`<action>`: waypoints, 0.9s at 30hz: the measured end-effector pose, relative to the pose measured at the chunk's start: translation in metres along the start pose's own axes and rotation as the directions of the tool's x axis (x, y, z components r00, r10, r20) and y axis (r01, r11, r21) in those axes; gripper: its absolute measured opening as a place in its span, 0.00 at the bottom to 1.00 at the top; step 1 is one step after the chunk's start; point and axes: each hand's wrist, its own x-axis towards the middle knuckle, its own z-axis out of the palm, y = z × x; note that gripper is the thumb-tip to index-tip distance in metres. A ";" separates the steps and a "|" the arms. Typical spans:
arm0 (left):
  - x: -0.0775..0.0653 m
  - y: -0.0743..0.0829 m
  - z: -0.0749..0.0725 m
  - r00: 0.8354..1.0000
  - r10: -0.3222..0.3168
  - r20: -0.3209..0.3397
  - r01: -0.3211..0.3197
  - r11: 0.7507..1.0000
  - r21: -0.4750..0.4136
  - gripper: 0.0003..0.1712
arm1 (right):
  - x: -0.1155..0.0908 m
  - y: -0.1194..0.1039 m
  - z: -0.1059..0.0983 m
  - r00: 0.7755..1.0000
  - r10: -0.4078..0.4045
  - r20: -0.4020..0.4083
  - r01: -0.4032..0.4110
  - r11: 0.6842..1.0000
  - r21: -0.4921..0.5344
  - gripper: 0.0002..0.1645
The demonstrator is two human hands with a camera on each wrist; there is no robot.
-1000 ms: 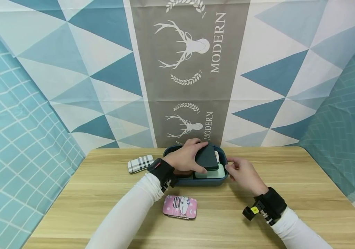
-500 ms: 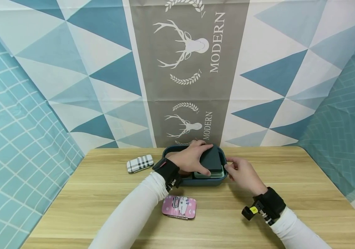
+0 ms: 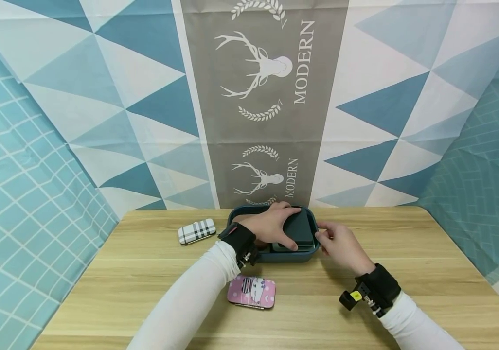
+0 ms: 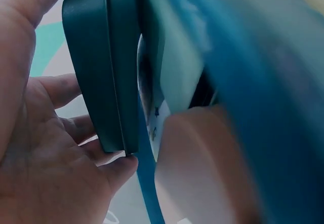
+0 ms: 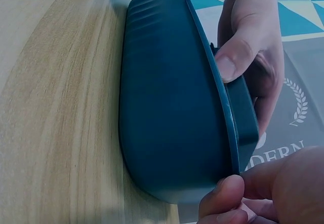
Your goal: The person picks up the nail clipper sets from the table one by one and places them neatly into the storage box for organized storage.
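My left hand (image 3: 271, 224) grips a dark green flat case (image 3: 298, 227) across its near and far sides, thumb towards me. In the left wrist view the case (image 4: 98, 72) shows a seam along its edge. It lies over the right part of a dark blue oblong bin (image 3: 295, 256), above a pale green box (image 4: 179, 64). A brown rounded thing (image 4: 202, 158) lies in the bin's left part, mostly hidden by the hand. My right hand (image 3: 341, 248) pinches the bin's right rim between thumb and fingers, as the right wrist view shows at the bin's (image 5: 172, 92) end.
A black-and-white plaid case (image 3: 197, 231) lies left of the bin on the wooden table (image 3: 144, 282). Nearer to me is a pink cartoon tin (image 3: 251, 291), beside my left forearm. A patterned cloth wall (image 3: 262, 121) rises right behind the bin.
My left hand has moved slightly right and down with the dark green case, which now sits lower in the bin and covers more of the pale green box. My right hand stays on the rim.
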 end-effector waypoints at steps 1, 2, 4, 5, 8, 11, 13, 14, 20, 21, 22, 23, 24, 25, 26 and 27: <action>0.000 0.000 0.001 1.000 -0.003 0.002 0.003 1.000 0.000 0.59 | 0.000 0.000 0.000 1.000 0.003 0.000 -0.003 1.000 0.001 0.24; 0.001 0.000 0.001 1.000 -0.007 0.005 0.007 1.000 -0.003 0.59 | 0.000 0.000 0.000 1.000 0.005 0.000 -0.005 1.000 0.000 0.24; 0.002 0.000 0.003 1.000 -0.015 0.010 0.015 1.000 0.000 0.58 | 0.000 0.000 0.000 1.000 0.009 -0.001 -0.009 1.000 -0.002 0.24; 0.002 0.001 0.004 1.000 -0.018 0.012 0.018 1.000 0.002 0.58 | 0.000 0.000 0.000 1.000 0.010 -0.001 -0.010 1.000 -0.004 0.24; 0.004 0.002 0.006 0.999 -0.029 0.018 0.029 1.000 0.003 0.58 | 0.000 0.000 0.000 1.000 0.009 0.001 -0.009 1.000 -0.007 0.24; 0.004 0.003 0.007 0.999 -0.037 0.025 0.037 0.999 -0.006 0.58 | 0.000 0.000 0.000 1.000 0.004 0.003 -0.004 1.000 -0.011 0.24; 0.003 0.004 0.006 0.999 -0.040 0.027 0.040 0.999 -0.018 0.58 | 0.000 0.000 0.000 1.000 0.000 0.003 0.000 1.000 -0.012 0.24; 0.003 0.004 0.006 0.999 -0.041 0.028 0.041 0.999 -0.023 0.58 | 0.000 0.000 0.000 1.000 -0.002 0.003 0.002 1.000 -0.011 0.24; 0.002 0.004 0.006 0.999 -0.046 0.024 0.047 0.999 -0.027 0.58 | -0.001 -0.001 0.000 1.000 -0.007 0.004 0.007 1.000 -0.004 0.24; 0.002 0.004 0.007 0.999 -0.049 0.022 0.050 0.998 -0.026 0.58 | -0.001 -0.001 0.000 1.000 -0.005 0.004 0.005 1.000 -0.002 0.24; 0.002 0.004 0.007 0.998 -0.053 0.022 0.053 0.998 -0.024 0.58 | -0.001 -0.001 0.000 1.000 -0.004 0.004 0.004 1.000 -0.002 0.24; 0.002 0.003 0.007 0.998 -0.056 0.021 0.056 0.998 -0.022 0.58 | 0.000 0.000 0.000 1.000 -0.002 0.003 0.002 1.000 -0.001 0.24; 0.002 0.003 0.007 0.998 -0.059 0.021 0.060 0.998 -0.020 0.58 | 0.000 0.000 0.000 1.000 -0.002 0.003 0.002 1.000 -0.001 0.24; 0.003 0.003 0.008 0.998 -0.063 0.022 0.063 0.998 -0.018 0.58 | 0.000 0.000 0.000 1.000 -0.002 0.003 0.002 1.000 -0.001 0.24; 0.002 0.004 0.008 0.998 -0.066 0.023 0.066 0.998 -0.015 0.58 | 0.000 0.000 0.000 1.000 -0.002 0.002 0.002 1.000 -0.001 0.24; 0.002 0.004 0.008 0.997 -0.068 0.024 0.068 0.998 -0.012 0.58 | 0.000 0.000 0.000 1.000 -0.003 0.001 0.003 1.000 0.000 0.24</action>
